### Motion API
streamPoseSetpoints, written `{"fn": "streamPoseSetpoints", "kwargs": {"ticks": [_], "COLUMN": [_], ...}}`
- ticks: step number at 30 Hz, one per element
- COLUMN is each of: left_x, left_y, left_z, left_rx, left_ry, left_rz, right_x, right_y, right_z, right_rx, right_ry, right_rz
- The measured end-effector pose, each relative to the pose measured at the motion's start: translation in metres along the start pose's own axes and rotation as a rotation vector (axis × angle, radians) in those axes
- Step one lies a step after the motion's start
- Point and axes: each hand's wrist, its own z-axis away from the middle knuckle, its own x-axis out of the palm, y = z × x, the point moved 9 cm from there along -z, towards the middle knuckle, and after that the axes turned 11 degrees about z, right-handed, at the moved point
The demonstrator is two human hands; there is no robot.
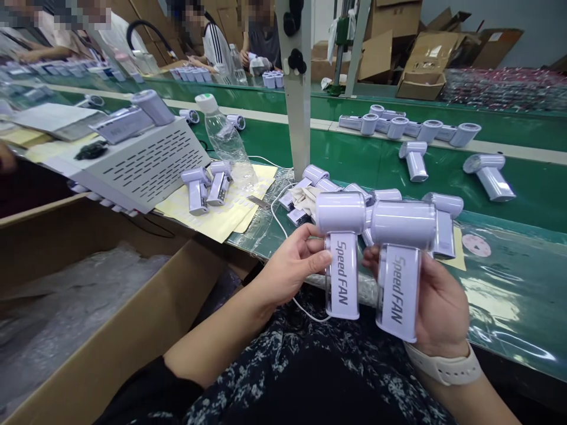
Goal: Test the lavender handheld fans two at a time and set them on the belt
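Note:
My left hand (293, 264) grips a white handheld fan (341, 254) with "Speed FAN" printed down its handle. My right hand (438, 304), with a pale watch band at the wrist, grips a second identical fan (401, 262). Both fans are held upright side by side above my lap, in front of the green bench edge. A thin white cable (305, 310) runs under my left hand. Behind the held fans lies a cluster of several more fans (319, 183) at the foot of a white post (297, 88).
An open cardboard box (133, 330) with plastic wrap stands at my left. A white vented device (142, 159), a clear water bottle (225, 139), two fans on yellow sheets (206, 186) and more fans (411, 127) lie on the green conveyor. Other people work across the line.

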Motion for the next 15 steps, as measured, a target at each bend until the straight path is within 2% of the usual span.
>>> {"fn": "streamPoseSetpoints", "kwargs": {"ticks": [4,15], "left_x": [0.000,-0.010], "left_y": [-0.004,-0.009], "left_z": [-0.002,0.001], "left_rx": [-0.006,-0.040], "left_ry": [-0.015,0.045], "left_rz": [0.007,-0.041], "right_x": [0.003,-0.002], "right_y": [0.003,0.019], "right_z": [0.000,0.000], "right_rx": [0.017,0.124], "right_ry": [-0.004,0.134], "right_rz": [0.029,-0.047]}}
